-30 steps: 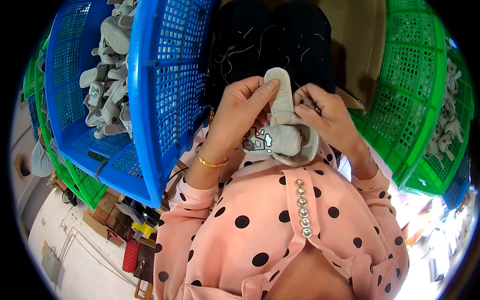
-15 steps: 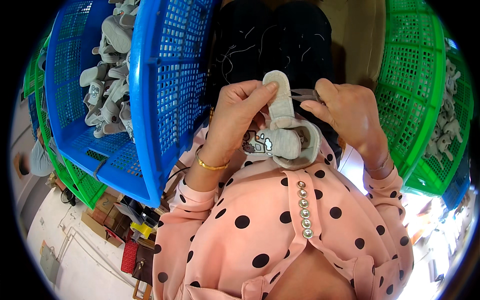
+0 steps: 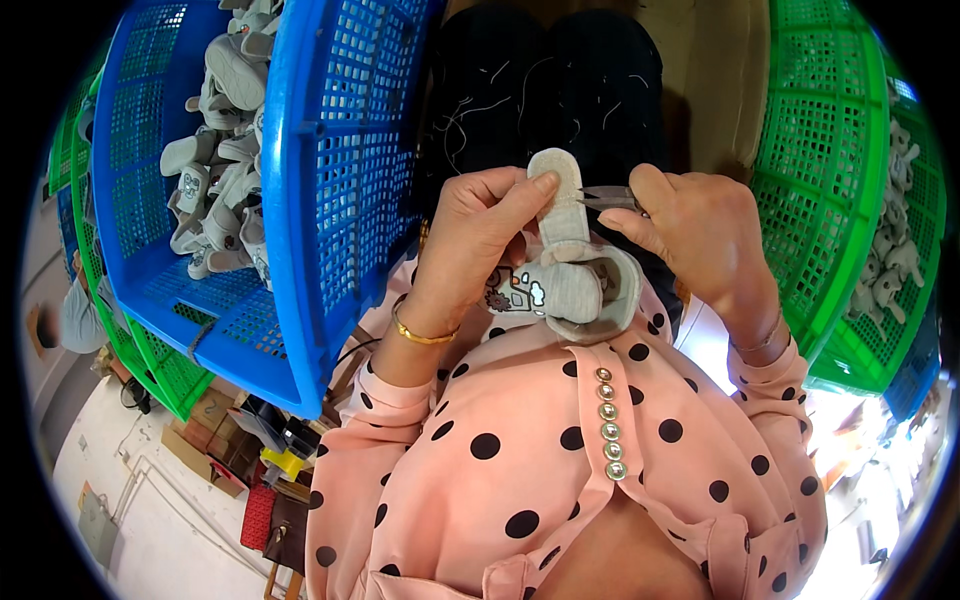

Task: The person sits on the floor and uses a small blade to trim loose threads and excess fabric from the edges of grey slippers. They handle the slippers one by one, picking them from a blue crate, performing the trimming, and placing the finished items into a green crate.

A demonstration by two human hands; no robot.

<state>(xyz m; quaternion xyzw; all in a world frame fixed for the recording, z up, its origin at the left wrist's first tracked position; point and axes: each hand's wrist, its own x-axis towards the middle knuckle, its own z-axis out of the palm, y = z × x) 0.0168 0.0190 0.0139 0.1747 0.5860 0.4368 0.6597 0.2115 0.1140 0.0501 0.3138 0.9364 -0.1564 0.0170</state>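
My left hand pinches the strap of a small light grey child's shoe between thumb and fingers. The strap stands up from the shoe, its pale fuzzy side facing me. A printed pattern decorates the shoe's flap, and the shoe rests close against my blouse. In my right hand is a pair of small scissors, mostly covered by my curled fingers. Their blades stick out to the left, parted, with the tips at the strap's right edge.
On the left a blue plastic basket holds several similar shoes. Green baskets rise at the right, with more shoes. Loose threads lie on my dark trousers. Another person's sleeve shows at far left.
The strap and the scissors have come slightly down toward me. The blades now show more clearly, spread at the strap's edge. Both hands keep their hold.
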